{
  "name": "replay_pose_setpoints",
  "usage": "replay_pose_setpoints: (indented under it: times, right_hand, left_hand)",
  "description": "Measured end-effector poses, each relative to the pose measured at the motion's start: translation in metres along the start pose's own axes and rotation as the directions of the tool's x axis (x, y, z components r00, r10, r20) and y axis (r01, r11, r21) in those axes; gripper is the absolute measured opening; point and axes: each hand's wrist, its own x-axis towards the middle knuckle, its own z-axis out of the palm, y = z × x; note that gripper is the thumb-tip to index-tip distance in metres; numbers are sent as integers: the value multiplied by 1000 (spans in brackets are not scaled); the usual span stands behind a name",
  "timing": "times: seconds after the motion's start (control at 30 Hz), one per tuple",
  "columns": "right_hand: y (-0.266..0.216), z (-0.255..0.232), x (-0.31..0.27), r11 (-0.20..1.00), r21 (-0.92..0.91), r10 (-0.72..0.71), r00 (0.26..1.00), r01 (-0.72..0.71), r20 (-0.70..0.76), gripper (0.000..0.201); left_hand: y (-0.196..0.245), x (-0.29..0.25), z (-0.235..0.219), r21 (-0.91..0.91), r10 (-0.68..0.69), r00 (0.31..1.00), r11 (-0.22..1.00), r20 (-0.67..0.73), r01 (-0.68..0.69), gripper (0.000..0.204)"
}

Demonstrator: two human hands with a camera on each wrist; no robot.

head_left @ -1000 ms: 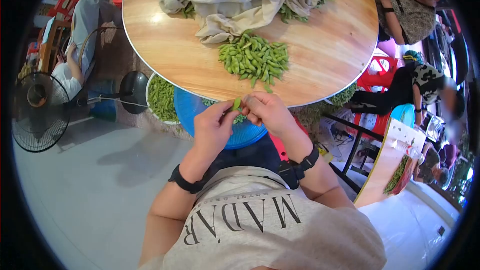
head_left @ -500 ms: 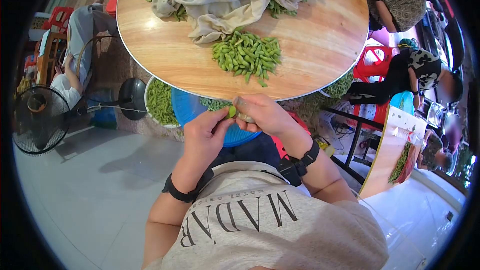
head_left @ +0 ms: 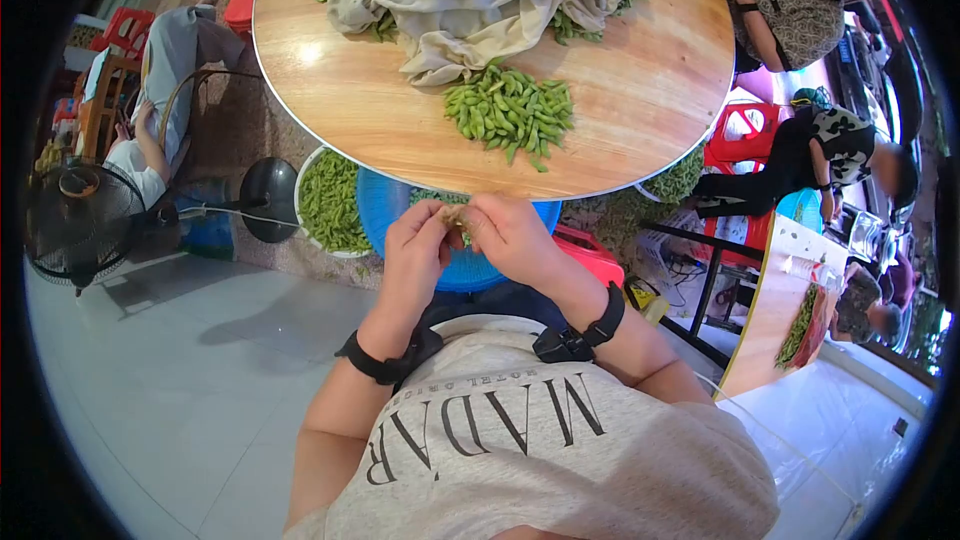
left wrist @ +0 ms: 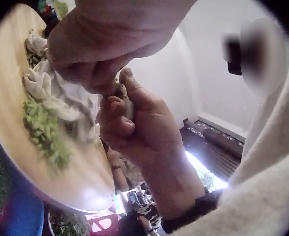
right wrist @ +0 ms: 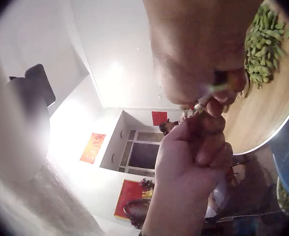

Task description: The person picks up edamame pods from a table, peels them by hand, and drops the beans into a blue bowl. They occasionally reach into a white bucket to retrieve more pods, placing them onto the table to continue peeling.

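Observation:
In the head view, the left hand [head_left: 414, 248] and right hand [head_left: 512, 242] meet just below the round table's near edge, pinching a small pod [head_left: 455, 215] between their fingertips. Fingers cover most of the pod. The left wrist view shows the right hand [left wrist: 144, 118] with curled fingers against the left hand [left wrist: 110, 44]. Beneath them is a blue basket [head_left: 375, 208] with pale green beans inside. A pile of green pods [head_left: 508, 112] lies on the table [head_left: 340, 120], beside a crumpled beige cloth [head_left: 470, 0].
A white-rimmed tub of green pods [head_left: 332, 202] stands left of the basket. Farther left are a black pan [head_left: 268, 198] and a fan [head_left: 85, 228]. Red stools [head_left: 745, 130], seated people and a small board [head_left: 765, 330] are at the right.
The bright green pod between the fingers has become mostly hidden, with a duller piece showing there. The right hand has moved slightly left, closer against the left hand. The head view has shifted slightly.

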Motion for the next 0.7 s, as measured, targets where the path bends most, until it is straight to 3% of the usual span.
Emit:
replay_pose_setpoints:
  times: [0.07, 0.17, 0.27, 0.37, 0.47, 0.57, 0.7]
  right_hand:
    - [0, 2, 1, 1000, -9, 20, 1000, -20, 1, 23]
    - [-1, 3, -1, 955, 271, 114, 992, -124, 51, 28]
    - [17, 6, -3, 892, 372, 223, 966, -256, 131, 28]
    - [24, 5, -5, 852, 428, 262, 953, -302, 152, 29]
    - [29, 4, -5, 851, 339, 335, 912, -400, 236, 25]
    - [23, 8, -3, 982, 39, 184, 982, -182, -41, 18]
    - [47, 16, 2, 998, -63, 13, 999, -10, 44, 20]
  left_hand:
    - [-2, 5, -5, -63, -27, 999, 998, 39, 29, 15]
    - [-6, 10, -19, -137, -123, 982, 980, 142, 143, 13]
    - [-7, 12, -29, -172, -188, 961, 959, 200, 224, 12]
    - [-12, 14, -32, -122, -255, 945, 951, 204, 283, 10]
    - [-13, 10, -35, 106, -205, 966, 976, 159, 190, 9]
    - [-11, 7, -36, 322, -172, 982, 937, 78, 139, 10]
    - [-24, 10, -43, 342, -161, 981, 932, 107, 116, 10]
